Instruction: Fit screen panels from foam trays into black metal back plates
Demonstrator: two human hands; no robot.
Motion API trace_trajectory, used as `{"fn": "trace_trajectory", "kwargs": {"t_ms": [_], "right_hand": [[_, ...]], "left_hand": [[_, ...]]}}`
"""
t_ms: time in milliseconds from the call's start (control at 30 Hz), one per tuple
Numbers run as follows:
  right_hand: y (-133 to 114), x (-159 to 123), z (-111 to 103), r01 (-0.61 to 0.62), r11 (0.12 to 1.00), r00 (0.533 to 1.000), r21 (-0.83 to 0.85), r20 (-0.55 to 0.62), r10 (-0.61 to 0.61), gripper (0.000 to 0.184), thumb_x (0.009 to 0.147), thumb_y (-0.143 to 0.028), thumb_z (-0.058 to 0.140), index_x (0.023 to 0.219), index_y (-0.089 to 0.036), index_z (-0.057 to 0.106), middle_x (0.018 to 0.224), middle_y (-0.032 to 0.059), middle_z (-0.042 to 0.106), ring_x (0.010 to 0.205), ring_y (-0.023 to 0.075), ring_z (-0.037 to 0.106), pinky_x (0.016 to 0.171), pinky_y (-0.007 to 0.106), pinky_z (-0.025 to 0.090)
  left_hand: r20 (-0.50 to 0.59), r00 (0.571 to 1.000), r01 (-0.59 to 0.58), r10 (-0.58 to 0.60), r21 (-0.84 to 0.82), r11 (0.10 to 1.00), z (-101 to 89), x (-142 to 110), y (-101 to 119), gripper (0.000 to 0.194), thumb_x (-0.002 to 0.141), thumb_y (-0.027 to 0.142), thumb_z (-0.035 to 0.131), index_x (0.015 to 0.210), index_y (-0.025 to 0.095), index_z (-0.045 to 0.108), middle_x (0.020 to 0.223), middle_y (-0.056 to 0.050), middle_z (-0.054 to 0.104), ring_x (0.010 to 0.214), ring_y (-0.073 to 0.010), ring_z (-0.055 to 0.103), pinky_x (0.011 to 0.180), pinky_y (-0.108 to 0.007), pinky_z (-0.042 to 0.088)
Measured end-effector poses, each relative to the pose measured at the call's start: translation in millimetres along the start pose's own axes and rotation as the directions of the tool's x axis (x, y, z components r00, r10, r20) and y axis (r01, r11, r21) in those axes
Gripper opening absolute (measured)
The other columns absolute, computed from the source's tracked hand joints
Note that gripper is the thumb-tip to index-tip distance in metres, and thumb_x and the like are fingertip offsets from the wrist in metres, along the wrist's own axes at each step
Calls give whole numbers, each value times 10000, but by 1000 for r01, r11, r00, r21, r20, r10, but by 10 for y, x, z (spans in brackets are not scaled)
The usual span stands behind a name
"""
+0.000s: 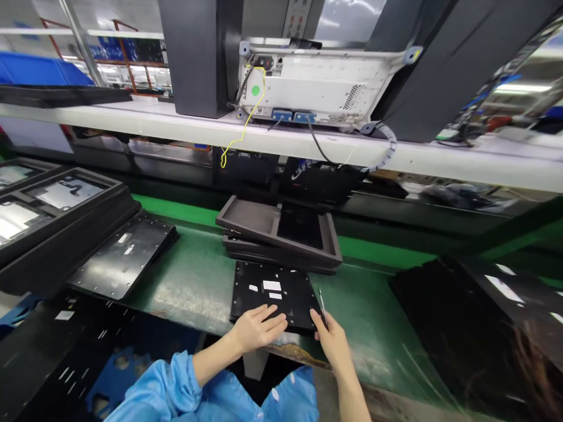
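A black metal plate with small white labels lies flat on the green belt near its front edge. My left hand rests on the plate's near left corner, fingers stretched flat. At the plate's near right corner my right hand pinches a thin metal tool, perhaps tweezers, whose tip points up beside the plate's right edge.
Stacked dark trays sit just behind the plate. Another black plate leans against trays at the left. More black plates lie at the lower left and dark sheets at the right. A white shelf carries equipment overhead.
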State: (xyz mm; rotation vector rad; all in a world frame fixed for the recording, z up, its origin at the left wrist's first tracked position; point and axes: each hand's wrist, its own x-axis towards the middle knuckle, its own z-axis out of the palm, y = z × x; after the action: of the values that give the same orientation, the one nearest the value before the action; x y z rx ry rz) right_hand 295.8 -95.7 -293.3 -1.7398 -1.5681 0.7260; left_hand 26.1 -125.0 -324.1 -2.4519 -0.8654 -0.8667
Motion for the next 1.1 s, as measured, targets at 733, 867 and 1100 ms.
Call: {"fn": "trace_trajectory", "kwargs": {"t_ms": [733, 867, 1100], "right_hand": [[482, -439, 15, 11, 976, 973, -220, -222, -61, 510, 1096, -655, 440, 1313, -319, 757, 1287, 133, 765, 1095, 348, 788, 898, 461, 646], [805, -504, -376, -116, 964, 948, -241, -318, 35, 619, 1047, -721, 457, 1348, -270, 757, 1336, 198, 765, 1212, 440, 753, 973, 557, 633], [1087, -565, -943, -275, 935, 890, -222, -427, 161, 747, 868, -876, 469, 1602, -769, 380, 1117, 148, 788, 1098, 579, 743, 781, 789, 554]], "left_hand": [[91, 632, 775, -770, -45, 631, -8, -649, 58, 674, 1122, 461, 542, 1717, 181, 393, 1644, -211, 582, 1543, -392, 556, 1303, -681, 434], [146, 743, 669, -653, -136, 731, 197, -297, 323, 812, 1064, 513, 639, 1731, 150, 350, 1669, -258, 551, 1562, -438, 535, 1291, -717, 433], [473, 727, 671, -498, -340, 658, 207, 336, 294, 881, 1023, 674, 669, 1691, 141, 453, 1808, -234, 379, 1723, -418, 277, 1367, -717, 310]]}}
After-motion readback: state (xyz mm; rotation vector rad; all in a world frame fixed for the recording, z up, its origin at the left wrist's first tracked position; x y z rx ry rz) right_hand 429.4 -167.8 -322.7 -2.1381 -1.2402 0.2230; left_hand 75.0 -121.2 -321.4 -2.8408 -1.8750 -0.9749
